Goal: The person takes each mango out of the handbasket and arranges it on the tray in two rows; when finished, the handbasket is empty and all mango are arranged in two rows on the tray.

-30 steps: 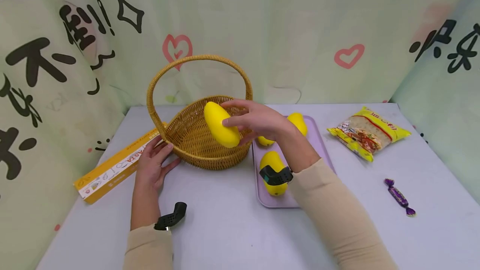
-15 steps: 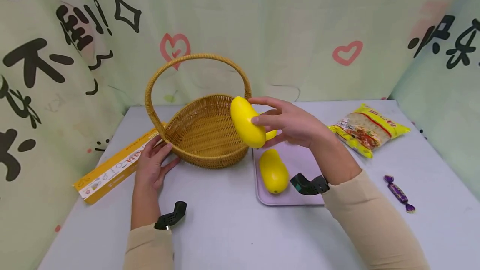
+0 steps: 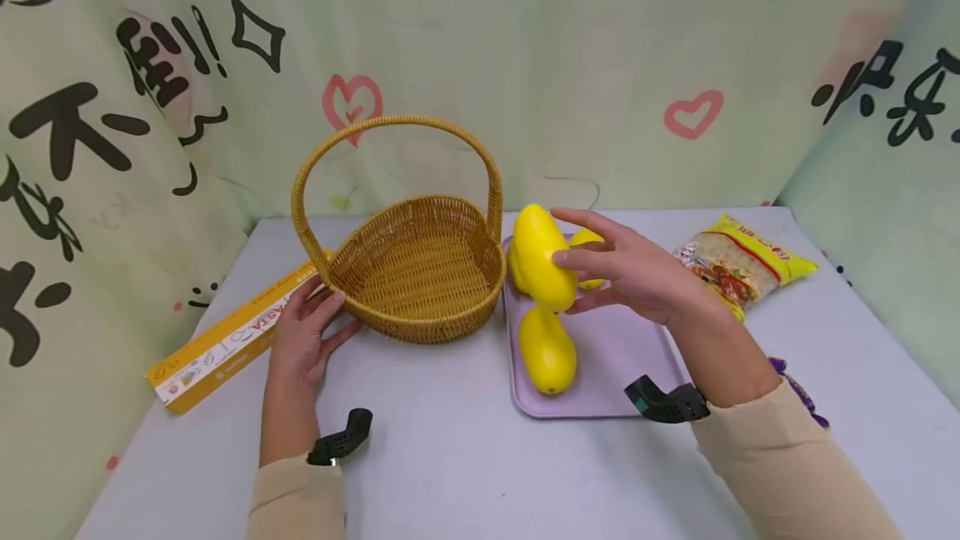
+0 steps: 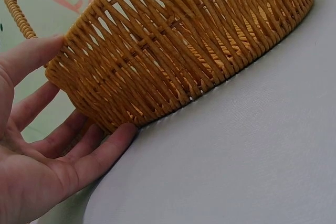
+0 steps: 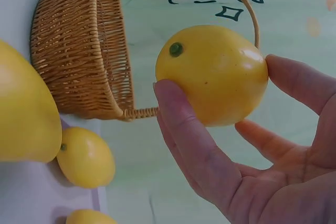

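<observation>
My right hand grips a yellow mango between thumb and fingers, above the left part of a lilac tray. A small green stem mark shows on this mango in the right wrist view. Other mangoes lie on the tray: one near the front, one at the back, and one partly hidden behind the held one. At the left end of a wicker basket, my left hand holds its side. The thumb is on the rim and the fingers wrap the outer wall. The basket's inside shows bare weave.
A long orange pasta box lies left of the basket, partly behind my left hand. Toward the back right is a yellow food packet. A purple wrapped candy is partly covered by my right forearm. A printed curtain stands behind the table.
My right hand has carried the mango rightward from over the basket to over the tray. My left hand stays at the basket, which has hardly moved.
</observation>
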A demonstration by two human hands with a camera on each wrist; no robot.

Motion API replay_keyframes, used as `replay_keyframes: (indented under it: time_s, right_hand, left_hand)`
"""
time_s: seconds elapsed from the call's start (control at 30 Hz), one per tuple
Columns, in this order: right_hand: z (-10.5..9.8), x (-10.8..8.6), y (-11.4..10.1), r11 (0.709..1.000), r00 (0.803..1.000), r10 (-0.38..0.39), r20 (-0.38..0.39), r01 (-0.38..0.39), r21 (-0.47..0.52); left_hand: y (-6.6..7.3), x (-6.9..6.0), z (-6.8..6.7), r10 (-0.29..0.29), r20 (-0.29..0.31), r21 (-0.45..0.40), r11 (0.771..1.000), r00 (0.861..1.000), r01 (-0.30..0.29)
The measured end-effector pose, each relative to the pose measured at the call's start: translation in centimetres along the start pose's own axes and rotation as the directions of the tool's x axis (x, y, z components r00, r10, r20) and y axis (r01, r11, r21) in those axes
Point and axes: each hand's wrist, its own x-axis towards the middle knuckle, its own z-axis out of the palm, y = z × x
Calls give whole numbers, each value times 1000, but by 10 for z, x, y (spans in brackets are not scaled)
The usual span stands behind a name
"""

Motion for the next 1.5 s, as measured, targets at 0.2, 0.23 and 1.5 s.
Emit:
replay_keyframes:
  time_s: [0.2,0.23,1.5]
  right_hand:
    - [-8,-11,5,1000,1000,28,-14,-28,14]
    - [-10,-13,7,999,999,33,-14,-33,21]
    - [74,-30,58,731,942,-331,-59,216,-647]
  left_hand:
    - [0,1,2,3,0,-1,1000,1000,-3]
    - [0,1,2,4,3,-1,1000,1000,-4]
    - [3,-3,1,-14,-6,-41,999,1000,13]
